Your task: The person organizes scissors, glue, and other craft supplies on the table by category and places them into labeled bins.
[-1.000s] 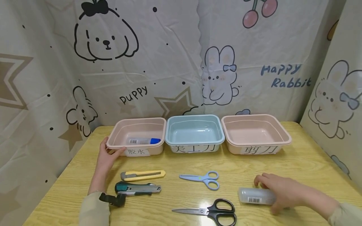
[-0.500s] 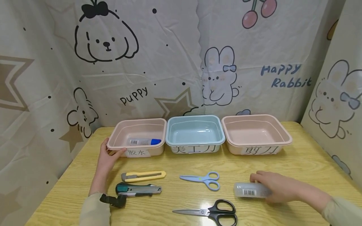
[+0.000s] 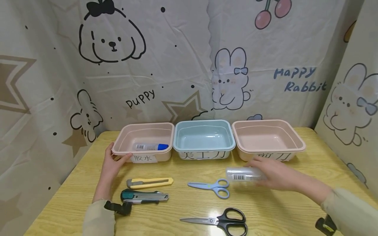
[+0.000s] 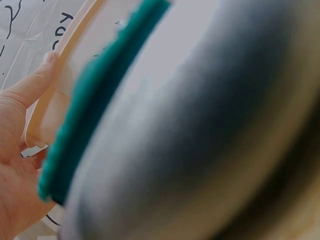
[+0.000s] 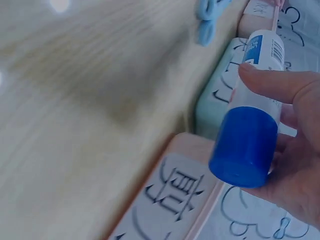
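My right hand (image 3: pixel 279 173) grips a clear glue bottle (image 3: pixel 243 174) above the table, in front of the right pink bin. In the right wrist view its blue cap (image 5: pixel 245 145) points toward the camera, with the thumb across the white label. My left hand (image 3: pixel 113 162) holds the front left corner of the left pink bin (image 3: pixel 163 157), thumb on the front and fingers at the side. Inside that bin lies another glue bottle (image 3: pixel 147 147) with a blue cap. The left wrist view is mostly blocked by a blurred green and grey utility knife (image 4: pixel 95 100) close to the lens.
A blue bin (image 3: pixel 203 155) stands between the left bin and the right pink bin (image 3: pixel 243 155). On the table lie a yellow utility knife (image 3: pixel 150 183), a green utility knife (image 3: pixel 144 197), blue scissors (image 3: pixel 209 186) and black-handled scissors (image 3: pixel 217 221).
My right hand has lifted the glue bottle and carried it leftward and away from me, toward the bins. The left hand stays at the left bin's corner.
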Demonstrator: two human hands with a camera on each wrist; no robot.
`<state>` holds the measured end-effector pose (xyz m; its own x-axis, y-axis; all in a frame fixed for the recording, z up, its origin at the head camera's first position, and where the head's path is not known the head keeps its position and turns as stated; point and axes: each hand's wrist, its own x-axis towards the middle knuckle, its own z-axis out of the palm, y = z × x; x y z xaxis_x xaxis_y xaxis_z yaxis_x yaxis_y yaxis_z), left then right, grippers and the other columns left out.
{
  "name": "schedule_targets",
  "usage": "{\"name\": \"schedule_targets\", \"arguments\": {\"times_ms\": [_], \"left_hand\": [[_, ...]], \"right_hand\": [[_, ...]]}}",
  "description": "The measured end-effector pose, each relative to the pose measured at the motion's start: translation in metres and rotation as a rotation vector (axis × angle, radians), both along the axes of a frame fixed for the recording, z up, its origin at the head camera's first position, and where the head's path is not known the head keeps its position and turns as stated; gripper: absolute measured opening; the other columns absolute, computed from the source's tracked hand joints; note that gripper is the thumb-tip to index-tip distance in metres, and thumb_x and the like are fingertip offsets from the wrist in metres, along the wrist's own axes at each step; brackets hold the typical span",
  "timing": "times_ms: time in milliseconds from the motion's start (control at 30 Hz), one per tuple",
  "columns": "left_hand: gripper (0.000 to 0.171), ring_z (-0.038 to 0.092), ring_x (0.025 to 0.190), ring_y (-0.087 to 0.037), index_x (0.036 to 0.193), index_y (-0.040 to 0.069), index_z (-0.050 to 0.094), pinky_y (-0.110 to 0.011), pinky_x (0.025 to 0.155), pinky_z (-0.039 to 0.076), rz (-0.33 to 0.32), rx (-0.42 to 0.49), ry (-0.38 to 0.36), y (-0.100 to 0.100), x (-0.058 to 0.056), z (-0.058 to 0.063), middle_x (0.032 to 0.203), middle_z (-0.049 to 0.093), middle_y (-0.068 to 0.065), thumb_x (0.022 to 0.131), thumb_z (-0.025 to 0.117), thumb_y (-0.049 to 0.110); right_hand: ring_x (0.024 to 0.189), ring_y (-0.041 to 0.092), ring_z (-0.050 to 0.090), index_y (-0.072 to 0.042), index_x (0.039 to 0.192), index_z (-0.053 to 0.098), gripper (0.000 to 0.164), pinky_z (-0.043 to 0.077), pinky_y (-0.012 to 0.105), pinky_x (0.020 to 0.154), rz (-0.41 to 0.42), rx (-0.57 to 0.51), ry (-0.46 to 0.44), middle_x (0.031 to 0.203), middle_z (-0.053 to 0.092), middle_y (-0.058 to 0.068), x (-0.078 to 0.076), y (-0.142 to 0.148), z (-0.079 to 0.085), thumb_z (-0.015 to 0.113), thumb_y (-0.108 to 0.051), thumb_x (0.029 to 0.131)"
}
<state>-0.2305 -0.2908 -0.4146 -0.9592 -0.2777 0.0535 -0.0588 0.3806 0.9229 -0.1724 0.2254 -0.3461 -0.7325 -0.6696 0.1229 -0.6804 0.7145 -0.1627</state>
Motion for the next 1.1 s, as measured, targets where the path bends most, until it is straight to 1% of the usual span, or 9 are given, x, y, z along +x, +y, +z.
{"name": "schedule_targets", "arguments": {"times_ms": [133,267,400,533,667,833,1000,1100], "left_hand": [[0.099,0.025,0.133,-0.034,0.147,0.019,-0.001,-0.05,0.106,0.026,0.003,-0.003,0.001,0.001,0.0,0.001,0.149,0.017,-0.014,0.079,0.068,0.038],[0.099,0.025,0.132,-0.035,0.147,0.019,-0.002,-0.05,0.106,0.026,0.001,-0.013,-0.005,0.001,0.0,0.002,0.149,0.017,-0.015,0.08,0.068,0.037],[0.099,0.025,0.133,-0.036,0.147,0.019,-0.002,-0.051,0.106,0.025,0.004,-0.017,-0.015,0.001,0.001,0.003,0.15,0.016,-0.015,0.08,0.068,0.037],[0.098,0.025,0.132,-0.035,0.147,0.018,-0.002,-0.051,0.105,0.027,-0.001,-0.008,-0.006,0.0,0.0,0.002,0.149,0.017,-0.015,0.08,0.068,0.036],[0.098,0.026,0.132,-0.035,0.147,0.019,-0.001,-0.05,0.105,0.028,-0.004,-0.003,-0.002,-0.001,-0.001,0.0,0.149,0.018,-0.015,0.079,0.068,0.036],[0.099,0.025,0.133,-0.035,0.147,0.019,-0.001,-0.051,0.106,0.026,0.001,-0.004,-0.004,0.0,0.0,-0.001,0.149,0.018,-0.015,0.079,0.068,0.037],[0.098,0.025,0.132,-0.035,0.147,0.019,-0.001,-0.05,0.106,0.027,0.002,-0.005,-0.001,0.0,0.0,-0.001,0.149,0.018,-0.015,0.08,0.068,0.036],[0.097,0.026,0.132,-0.035,0.147,0.018,0.0,-0.049,0.105,0.029,-0.003,-0.009,0.01,0.0,-0.001,0.0,0.148,0.02,-0.015,0.08,0.068,0.034]], "right_hand": [[0.088,0.012,0.057,-0.011,0.11,0.057,0.043,0.05,0.033,0.073,0.005,-0.033,0.015,0.101,0.059,-0.002,-0.007,-0.018,0.009,0.075,-0.02,0.072],[0.088,0.012,0.058,-0.012,0.113,0.057,0.042,0.05,0.031,0.072,-0.017,-0.038,0.013,0.104,0.06,-0.001,-0.014,-0.037,0.014,0.073,-0.024,0.075],[0.084,0.011,0.058,-0.012,0.117,0.057,0.046,0.05,0.028,0.066,-0.006,-0.018,0.058,0.104,0.061,0.001,-0.02,-0.056,0.017,0.071,-0.029,0.077],[0.077,0.008,0.056,-0.011,0.12,0.057,0.047,0.047,0.025,0.06,0.022,-0.005,0.107,0.101,0.06,0.0,-0.025,-0.072,0.018,0.068,-0.034,0.08],[0.08,0.01,0.055,-0.013,0.12,0.057,0.047,0.047,0.027,0.063,0.049,-0.013,0.154,0.1,0.06,-0.001,-0.031,-0.084,0.017,0.067,-0.035,0.08],[0.09,0.016,0.053,-0.014,0.117,0.059,0.045,0.046,0.033,0.074,0.104,-0.057,0.236,0.101,0.061,-0.001,-0.04,-0.097,0.014,0.071,-0.032,0.077],[0.091,0.018,0.053,-0.012,0.118,0.059,0.044,0.044,0.033,0.077,0.147,-0.088,0.252,0.101,0.061,0.0,-0.049,-0.113,0.012,0.07,-0.029,0.079],[0.092,0.019,0.053,-0.011,0.118,0.059,0.043,0.045,0.034,0.077,0.152,-0.108,0.246,0.103,0.06,0.002,-0.053,-0.122,0.009,0.069,-0.028,0.08]]}}
